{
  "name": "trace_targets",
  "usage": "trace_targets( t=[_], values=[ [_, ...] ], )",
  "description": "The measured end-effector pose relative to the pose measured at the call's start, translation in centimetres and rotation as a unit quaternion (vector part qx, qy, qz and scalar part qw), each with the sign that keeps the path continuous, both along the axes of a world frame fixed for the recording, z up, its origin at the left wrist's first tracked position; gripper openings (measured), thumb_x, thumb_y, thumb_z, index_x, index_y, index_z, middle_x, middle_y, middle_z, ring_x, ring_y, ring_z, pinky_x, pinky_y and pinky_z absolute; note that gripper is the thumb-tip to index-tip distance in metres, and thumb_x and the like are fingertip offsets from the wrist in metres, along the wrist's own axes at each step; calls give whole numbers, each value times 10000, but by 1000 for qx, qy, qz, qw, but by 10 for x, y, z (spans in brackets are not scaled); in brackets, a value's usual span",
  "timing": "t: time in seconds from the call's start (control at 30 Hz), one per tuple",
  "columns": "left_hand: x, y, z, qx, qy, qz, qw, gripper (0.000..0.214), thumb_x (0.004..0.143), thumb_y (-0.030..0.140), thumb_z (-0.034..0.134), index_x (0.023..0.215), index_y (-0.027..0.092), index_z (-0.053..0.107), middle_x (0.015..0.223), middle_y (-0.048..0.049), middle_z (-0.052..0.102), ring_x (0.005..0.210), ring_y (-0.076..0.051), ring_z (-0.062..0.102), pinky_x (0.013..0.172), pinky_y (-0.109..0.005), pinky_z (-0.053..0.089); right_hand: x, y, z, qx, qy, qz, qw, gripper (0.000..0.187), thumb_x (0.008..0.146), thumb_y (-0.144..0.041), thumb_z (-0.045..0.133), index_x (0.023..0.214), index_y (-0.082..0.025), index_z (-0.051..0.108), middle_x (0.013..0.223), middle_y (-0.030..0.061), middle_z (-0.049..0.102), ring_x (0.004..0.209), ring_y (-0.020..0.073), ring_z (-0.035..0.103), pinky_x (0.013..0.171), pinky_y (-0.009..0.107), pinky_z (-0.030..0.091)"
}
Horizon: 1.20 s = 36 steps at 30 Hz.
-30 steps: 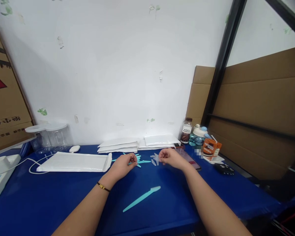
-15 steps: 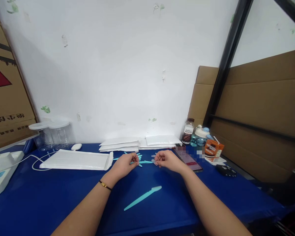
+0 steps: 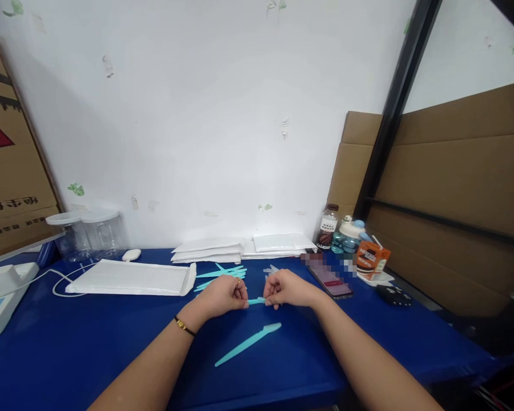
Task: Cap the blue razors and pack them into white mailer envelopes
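My left hand (image 3: 223, 295) and my right hand (image 3: 285, 289) meet over the blue table (image 3: 111, 342), both pinched on one thin teal plastic tool (image 3: 256, 300) held level between them. A second teal tool (image 3: 247, 343) with a pale tip lies loose on the table just in front of my hands. Behind them is a pile of several more teal tools (image 3: 221, 273), with some small clear plastic caps (image 3: 270, 269) beside it. Whether my right hand also holds a cap is hidden by its fingers.
White padded envelopes lie at the left (image 3: 131, 278) and stacked at the back (image 3: 240, 247). Clear jars (image 3: 85, 234) and a white machine (image 3: 2, 288) stand at the left. A phone (image 3: 330, 278), bottles (image 3: 326, 226), an orange carton (image 3: 370, 260) and cardboard (image 3: 454, 188) fill the right.
Both hands have drawn back from the pile toward me and come together. The teal tool in my left hand is now gripped by both hands.
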<state>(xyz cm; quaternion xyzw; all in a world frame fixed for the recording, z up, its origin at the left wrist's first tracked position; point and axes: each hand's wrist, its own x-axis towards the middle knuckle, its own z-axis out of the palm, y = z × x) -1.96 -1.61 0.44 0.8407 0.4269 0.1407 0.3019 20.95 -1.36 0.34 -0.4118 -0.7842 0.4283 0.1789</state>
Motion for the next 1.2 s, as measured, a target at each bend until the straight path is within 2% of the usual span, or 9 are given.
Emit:
trace_targets(
  t=[0.1,0.17,0.23,0.33,0.43,0.67,0.87,1.03,1.2],
  values=[
    [-4,2,3,35,29,0,999,214,685,401,611,773,208,643,681,14,628,624,-139,566,547,-210,384,6,3,1,-17,-23,0,1000,226,663,-347,671,773,-151,646,604,-5,623,540,124,590,510,209,440],
    [-11,8,4,119,47,43,991,189,732,373,573,814,220,649,757,-2,631,698,-155,574,613,-229,397,10,9,-1,78,-32,-66,994,185,711,-322,622,770,-150,652,615,2,617,524,109,554,503,204,405],
    [-18,14,4,193,76,81,975,168,762,304,544,865,229,653,863,-25,623,809,-179,572,706,-255,402,11,16,-6,187,-65,-141,970,133,730,-269,587,747,-158,657,640,9,609,548,107,528,517,207,372],
    [-26,21,0,228,119,95,962,227,772,243,536,972,251,642,978,-46,590,938,-210,544,801,-281,395,7,25,-15,262,-139,-198,934,102,719,-259,602,727,-178,663,713,26,595,633,129,526,562,221,352],
    [-28,23,-4,238,139,92,957,254,785,256,536,1019,282,628,996,-44,570,964,-216,528,812,-289,393,1,29,-21,267,-169,-202,927,85,718,-262,623,706,-185,657,783,37,574,705,148,533,602,229,358],
    [-25,24,-6,265,154,49,951,231,814,306,525,1011,322,644,1033,-38,559,1001,-218,486,825,-306,371,-6,25,-23,258,-125,-153,946,41,686,-144,649,695,-183,639,829,26,565,756,138,546,676,223,390],
    [-20,27,-5,302,150,58,940,153,821,327,536,895,270,658,963,-37,574,980,-217,465,827,-326,337,-6,24,-22,254,-127,-129,950,68,700,-109,622,682,-174,613,785,20,591,704,130,542,630,216,373],
    [-11,24,-1,330,147,58,931,227,876,309,445,801,219,640,956,-45,571,987,-208,457,808,-328,320,-6,22,-19,244,-109,-143,953,16,743,-169,598,751,-177,608,748,6,615,652,117,530,575,207,351],
    [-2,21,-1,354,95,67,928,206,885,278,426,857,215,620,1006,-35,571,1012,-198,449,828,-327,319,-4,18,-12,230,-66,-146,960,36,738,-193,581,760,-178,606,694,0,624,602,108,534,531,190,362]
  ],
)
